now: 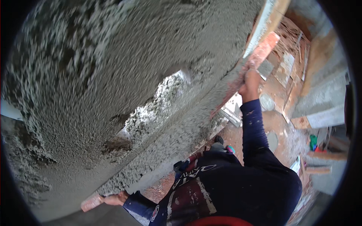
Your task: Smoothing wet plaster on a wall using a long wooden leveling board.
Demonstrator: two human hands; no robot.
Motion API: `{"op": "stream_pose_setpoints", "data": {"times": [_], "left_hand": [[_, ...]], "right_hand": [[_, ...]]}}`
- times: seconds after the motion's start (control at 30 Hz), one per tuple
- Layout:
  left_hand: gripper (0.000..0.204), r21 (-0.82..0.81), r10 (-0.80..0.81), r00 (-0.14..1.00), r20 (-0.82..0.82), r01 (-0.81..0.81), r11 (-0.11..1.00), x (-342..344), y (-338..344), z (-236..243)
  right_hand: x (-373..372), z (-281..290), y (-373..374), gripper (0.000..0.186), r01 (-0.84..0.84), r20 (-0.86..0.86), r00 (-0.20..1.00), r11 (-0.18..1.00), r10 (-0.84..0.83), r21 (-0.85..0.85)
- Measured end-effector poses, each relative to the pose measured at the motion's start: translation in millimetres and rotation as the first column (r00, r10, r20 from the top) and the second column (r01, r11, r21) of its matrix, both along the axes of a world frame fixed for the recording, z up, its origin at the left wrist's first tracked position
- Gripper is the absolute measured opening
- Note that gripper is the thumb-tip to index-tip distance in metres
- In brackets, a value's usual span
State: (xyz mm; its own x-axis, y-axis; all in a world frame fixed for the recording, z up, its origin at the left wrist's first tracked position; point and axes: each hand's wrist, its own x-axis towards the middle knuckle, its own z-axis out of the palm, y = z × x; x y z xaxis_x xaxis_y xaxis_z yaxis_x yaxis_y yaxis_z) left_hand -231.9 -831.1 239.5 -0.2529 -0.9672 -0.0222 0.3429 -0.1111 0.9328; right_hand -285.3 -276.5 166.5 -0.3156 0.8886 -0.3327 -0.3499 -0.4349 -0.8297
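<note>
My left hand [115, 198] is closed round the lower left end of a long wooden straightedge. My right hand [250, 84] grips the same straightedge [266, 46] near its upper right end, which is reddish orange. It slants across the view along a wall of wet grey mortar [109, 71]. Thick mortar covers much of the straightedge's middle, so its edge is hard to make out there. Above it, a ragged, brightly lit hollow [158, 96] breaks the mortar surface. The mortar is rough and lumpy at the upper left and smoother towards the hollow.
A pale upright board [260, 28] borders the mortar at the top right. On the reddish floor [277, 116] lie a light slab [284, 69], a grey square plate [265, 68] and a round pale container [267, 102]. A concrete wall [324, 98] stands at the right.
</note>
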Motion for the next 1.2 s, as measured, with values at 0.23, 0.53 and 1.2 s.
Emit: {"op": "stream_pose_setpoints", "data": {"times": [0.23,0.53,1.2], "left_hand": [[0.061,0.120,-0.331,0.925,-0.186,0.356,0.927,-14,151,41],[0.061,0.124,-0.420,0.906,-0.046,0.423,0.898,19,135,-19],[0.058,0.209,0.135,0.991,0.005,-0.133,0.969,40,-264,-98]], "right_hand": [[-10,4,137,0.019,-0.011,-0.028,1.000,0.999,0.009,-0.054],[-4,-49,173,0.024,-0.159,-0.288,0.923,0.936,0.254,0.315],[23,-64,-291,0.039,0.004,-0.023,1.000,0.986,0.000,0.167]]}}
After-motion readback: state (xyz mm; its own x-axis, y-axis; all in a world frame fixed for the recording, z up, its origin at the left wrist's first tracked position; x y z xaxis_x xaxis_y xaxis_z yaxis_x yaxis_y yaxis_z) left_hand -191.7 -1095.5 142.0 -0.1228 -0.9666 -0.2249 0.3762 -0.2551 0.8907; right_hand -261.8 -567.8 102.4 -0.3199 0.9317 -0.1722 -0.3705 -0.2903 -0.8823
